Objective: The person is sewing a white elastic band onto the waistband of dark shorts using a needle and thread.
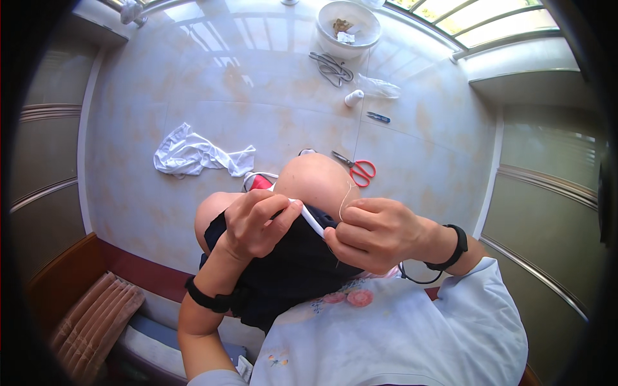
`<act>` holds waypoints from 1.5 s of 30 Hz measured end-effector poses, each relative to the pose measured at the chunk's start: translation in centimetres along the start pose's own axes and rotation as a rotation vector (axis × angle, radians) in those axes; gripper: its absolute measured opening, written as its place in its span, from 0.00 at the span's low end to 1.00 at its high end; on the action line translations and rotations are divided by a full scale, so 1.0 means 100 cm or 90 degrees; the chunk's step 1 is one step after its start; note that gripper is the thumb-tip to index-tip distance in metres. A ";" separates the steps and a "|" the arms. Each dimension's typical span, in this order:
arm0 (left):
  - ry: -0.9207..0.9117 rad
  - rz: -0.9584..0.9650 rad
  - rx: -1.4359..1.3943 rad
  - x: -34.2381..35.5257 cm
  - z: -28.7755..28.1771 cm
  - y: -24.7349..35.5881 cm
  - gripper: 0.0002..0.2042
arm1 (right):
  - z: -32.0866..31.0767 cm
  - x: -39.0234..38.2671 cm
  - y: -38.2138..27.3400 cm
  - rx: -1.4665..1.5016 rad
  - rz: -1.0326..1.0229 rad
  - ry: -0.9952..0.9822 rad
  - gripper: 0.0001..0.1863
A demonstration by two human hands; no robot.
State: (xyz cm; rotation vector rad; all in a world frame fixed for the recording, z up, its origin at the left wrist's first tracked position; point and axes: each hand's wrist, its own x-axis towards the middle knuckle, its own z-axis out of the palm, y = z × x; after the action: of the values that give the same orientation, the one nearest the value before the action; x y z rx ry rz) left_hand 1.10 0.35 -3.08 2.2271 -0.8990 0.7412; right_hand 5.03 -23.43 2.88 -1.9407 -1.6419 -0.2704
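My left hand pinches one end of a narrow white fabric strip over the dark cloth on my lap. My right hand has its fingers closed on the other end of the strip, with a pale thread looping up from the fingers. I cannot make out a needle. My bare knee is just beyond the strip.
Red-handled scissors, small snips, a white spool, a grey coiled cord and a plastic bag lie on the tiled floor, with a white basin behind. A crumpled white garment lies at left.
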 end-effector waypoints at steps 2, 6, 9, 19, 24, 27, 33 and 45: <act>-0.005 0.008 0.006 0.000 -0.003 0.000 0.13 | 0.002 -0.003 0.000 -0.002 0.003 0.008 0.08; -0.017 -0.028 -0.049 0.003 -0.011 0.011 0.12 | -0.002 -0.008 0.005 -0.017 0.011 0.050 0.09; -0.015 -0.114 -0.131 0.014 -0.016 0.021 0.12 | -0.003 -0.009 0.004 -0.015 0.011 0.066 0.10; -0.089 -0.634 -0.570 0.036 -0.059 0.052 0.16 | -0.008 -0.001 0.010 0.410 0.334 0.108 0.06; -0.010 -0.889 -0.776 0.044 -0.062 0.064 0.14 | -0.010 0.005 0.007 0.639 0.446 0.087 0.04; -0.073 -0.876 -0.762 0.052 -0.066 0.071 0.12 | -0.014 0.009 0.004 0.627 0.417 0.086 0.04; -0.034 -0.869 -0.738 0.029 -0.056 0.078 0.08 | -0.009 0.008 -0.005 0.550 0.445 0.033 0.04; 0.076 -0.918 -0.831 0.037 -0.063 0.090 0.21 | -0.013 0.011 -0.019 0.676 0.547 0.036 0.05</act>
State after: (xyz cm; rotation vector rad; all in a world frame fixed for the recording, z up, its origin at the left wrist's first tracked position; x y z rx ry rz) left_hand -5.02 -1.89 6.54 1.0537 0.3924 -0.3761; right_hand 3.78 -23.07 5.08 -1.5162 -0.5260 0.7275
